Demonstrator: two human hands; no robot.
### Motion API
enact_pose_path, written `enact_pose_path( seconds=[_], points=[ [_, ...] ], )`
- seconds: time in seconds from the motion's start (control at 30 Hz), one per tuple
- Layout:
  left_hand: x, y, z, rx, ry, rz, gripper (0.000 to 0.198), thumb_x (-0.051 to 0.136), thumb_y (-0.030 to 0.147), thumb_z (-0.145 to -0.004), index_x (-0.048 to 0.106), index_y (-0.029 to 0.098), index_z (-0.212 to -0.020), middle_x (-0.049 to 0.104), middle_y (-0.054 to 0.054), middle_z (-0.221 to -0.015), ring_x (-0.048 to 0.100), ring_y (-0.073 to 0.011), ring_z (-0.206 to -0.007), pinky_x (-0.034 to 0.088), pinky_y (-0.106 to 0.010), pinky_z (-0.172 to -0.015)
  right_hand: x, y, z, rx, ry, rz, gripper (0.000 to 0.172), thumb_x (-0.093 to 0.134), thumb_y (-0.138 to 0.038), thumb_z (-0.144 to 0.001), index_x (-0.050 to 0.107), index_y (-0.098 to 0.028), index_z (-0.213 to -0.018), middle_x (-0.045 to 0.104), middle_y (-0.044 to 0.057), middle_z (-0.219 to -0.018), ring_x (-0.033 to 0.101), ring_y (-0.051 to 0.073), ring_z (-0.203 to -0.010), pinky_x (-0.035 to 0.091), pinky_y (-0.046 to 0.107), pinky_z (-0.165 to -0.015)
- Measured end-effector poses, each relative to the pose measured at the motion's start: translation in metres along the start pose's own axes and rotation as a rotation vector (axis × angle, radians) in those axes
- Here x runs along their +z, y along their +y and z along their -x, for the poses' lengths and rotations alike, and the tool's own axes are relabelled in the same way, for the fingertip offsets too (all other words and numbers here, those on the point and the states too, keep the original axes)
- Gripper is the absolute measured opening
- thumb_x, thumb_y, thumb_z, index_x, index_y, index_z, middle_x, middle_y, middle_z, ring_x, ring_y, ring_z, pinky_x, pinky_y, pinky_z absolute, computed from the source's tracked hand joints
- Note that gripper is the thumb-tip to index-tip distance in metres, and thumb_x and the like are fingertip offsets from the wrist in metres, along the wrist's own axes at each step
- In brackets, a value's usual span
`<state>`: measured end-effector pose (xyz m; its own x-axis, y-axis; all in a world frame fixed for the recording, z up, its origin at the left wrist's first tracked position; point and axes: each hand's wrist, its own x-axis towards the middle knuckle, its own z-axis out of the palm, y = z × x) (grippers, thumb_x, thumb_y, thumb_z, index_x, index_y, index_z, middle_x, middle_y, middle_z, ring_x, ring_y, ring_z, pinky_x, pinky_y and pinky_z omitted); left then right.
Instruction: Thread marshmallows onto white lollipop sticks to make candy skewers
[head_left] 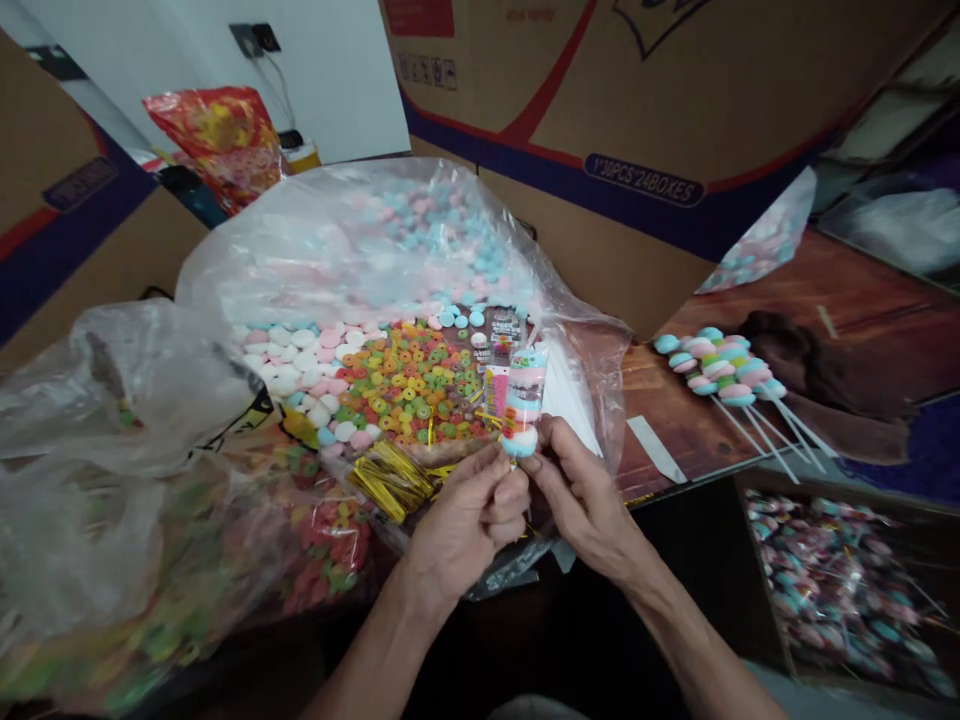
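Note:
Between my hands stands an upright marshmallow skewer (521, 405) in a clear printed wrapper, with pink, white and blue pieces inside. My left hand (480, 505) is closed round its lower end, just under the bottom marshmallow. The fingertips of my right hand (581, 485) pinch at that same neck of the wrapper. What exactly lies between those fingertips is hidden. Gold twist ties (394, 480) lie in a bundle left of my left hand. Behind them spread colourful ring gummies (412, 385) and loose pastel marshmallows (300, 360). Flat printed wrappers (506, 330) lie behind the skewer.
Unwrapped marshmallow skewers (724, 368) lie stacked on the table at right. Below them is a box of wrapped skewers (832, 580). A large clear bag (277, 240) of marshmallows lies at the back, gummy bags (187, 580) at left. Big cartons (540, 190) stand behind.

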<state>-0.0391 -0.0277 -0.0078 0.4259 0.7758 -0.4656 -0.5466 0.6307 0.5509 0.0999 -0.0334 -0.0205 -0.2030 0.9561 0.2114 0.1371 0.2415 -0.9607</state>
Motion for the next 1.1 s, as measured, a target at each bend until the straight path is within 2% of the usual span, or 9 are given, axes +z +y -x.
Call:
enact_pose_path(
  seconds=[0.1, 0.2, 0.3, 0.4, 0.5, 0.6, 0.73, 0.9, 1.1],
  points=[
    [0.000, -0.013, -0.004, 0.274, 0.177, -0.230, 0.027, 0.072, 0.039, -0.081, 0.053, 0.019, -0.086, 0.045, 0.007, -0.057, 0.030, -0.0038, -0.046, 0.024, -0.013, -0.043, 0.004, 0.001, 0.002, -0.001, 0.076, 0.133, 0.012, 0.042, -0.021, -0.097, 0.041, -0.022, -0.085, 0.047, -0.001, -0.078, 0.044, 0.013, -0.069, 0.038, 0.026, -0.064],
    [-0.003, -0.023, -0.003, 0.462, 0.228, -0.469, 0.021, 0.063, 0.040, -0.088, 0.061, 0.019, -0.087, 0.054, 0.002, -0.069, 0.046, -0.0073, -0.061, 0.039, -0.016, -0.057, 0.007, 0.000, 0.002, 0.132, 0.110, 0.073, 0.011, 0.044, -0.023, -0.095, 0.040, -0.023, -0.085, 0.046, -0.003, -0.074, 0.041, 0.012, -0.061, 0.036, 0.024, -0.054],
    [-0.006, -0.022, -0.001, 0.483, 0.216, -0.579, 0.020, 0.068, 0.037, -0.084, 0.067, 0.017, -0.090, 0.059, 0.000, -0.075, 0.050, -0.0086, -0.066, 0.042, -0.018, -0.061, 0.004, -0.001, 0.000, 0.323, 0.024, -0.188, 0.010, 0.047, -0.031, -0.094, 0.044, -0.022, -0.090, 0.042, -0.006, -0.066, 0.034, 0.009, -0.048, 0.029, 0.022, -0.042],
    [-0.006, -0.014, -0.001, 0.336, 0.198, -0.360, 0.023, 0.077, 0.033, -0.076, 0.069, 0.015, -0.088, 0.054, 0.003, -0.065, 0.039, -0.0030, -0.052, 0.031, -0.014, -0.048, 0.002, 0.001, 0.000, 0.398, -0.019, -0.351, 0.017, 0.048, -0.037, -0.096, 0.045, -0.022, -0.086, 0.036, -0.009, -0.058, 0.025, 0.007, -0.041, 0.024, 0.020, -0.037],
    [-0.006, -0.004, -0.005, 0.121, 0.141, -0.014, 0.028, 0.085, 0.026, -0.065, 0.065, 0.012, -0.079, 0.051, 0.005, -0.061, 0.029, 0.0017, -0.044, 0.020, -0.011, -0.041, 0.001, 0.005, 0.005, 0.173, 0.099, -0.100, 0.015, 0.047, -0.028, -0.098, 0.055, -0.021, -0.088, 0.050, -0.005, -0.061, 0.041, 0.008, -0.046, 0.037, 0.021, -0.046],
    [-0.006, 0.002, -0.006, -0.012, 0.110, 0.179, 0.029, 0.086, 0.018, -0.063, 0.062, 0.012, -0.078, 0.052, 0.005, -0.064, 0.031, 0.0028, -0.043, 0.020, -0.010, -0.040, -0.001, 0.010, 0.008, -0.225, 0.233, 0.305, 0.021, 0.050, -0.014, -0.094, 0.067, -0.021, -0.103, 0.067, 0.007, -0.092, 0.064, 0.016, -0.079, 0.052, 0.028, -0.069],
    [-0.002, 0.001, -0.002, -0.049, 0.122, 0.256, 0.031, 0.085, 0.014, -0.063, 0.061, 0.013, -0.083, 0.048, 0.008, -0.064, 0.031, 0.0030, -0.042, 0.022, -0.010, -0.038, -0.003, 0.014, 0.008, -0.516, 0.264, 0.616, 0.029, 0.057, -0.007, -0.089, 0.069, -0.024, -0.110, 0.069, 0.009, -0.101, 0.066, 0.019, -0.088, 0.053, 0.031, -0.074],
    [0.010, -0.009, 0.001, 0.033, 0.097, 0.181, 0.028, 0.084, 0.022, -0.069, 0.062, 0.017, -0.085, 0.048, 0.008, -0.063, 0.037, 0.0005, -0.046, 0.027, -0.011, -0.042, -0.001, 0.010, 0.005, -0.547, 0.347, 0.652, 0.022, 0.054, -0.004, -0.089, 0.064, -0.019, -0.102, 0.067, 0.009, -0.090, 0.063, 0.019, -0.082, 0.052, 0.032, -0.073],
    [0.022, -0.006, -0.006, 0.154, -0.048, 0.022, 0.025, 0.072, 0.042, -0.080, 0.068, 0.018, -0.083, 0.063, -0.003, -0.082, 0.056, -0.0129, -0.071, 0.046, -0.023, -0.061, 0.000, -0.005, 0.012, -0.236, 0.391, 0.482, 0.010, 0.050, -0.013, -0.093, 0.055, -0.020, -0.088, 0.055, 0.002, -0.076, 0.054, 0.016, -0.067, 0.044, 0.029, -0.062]
  ],
)
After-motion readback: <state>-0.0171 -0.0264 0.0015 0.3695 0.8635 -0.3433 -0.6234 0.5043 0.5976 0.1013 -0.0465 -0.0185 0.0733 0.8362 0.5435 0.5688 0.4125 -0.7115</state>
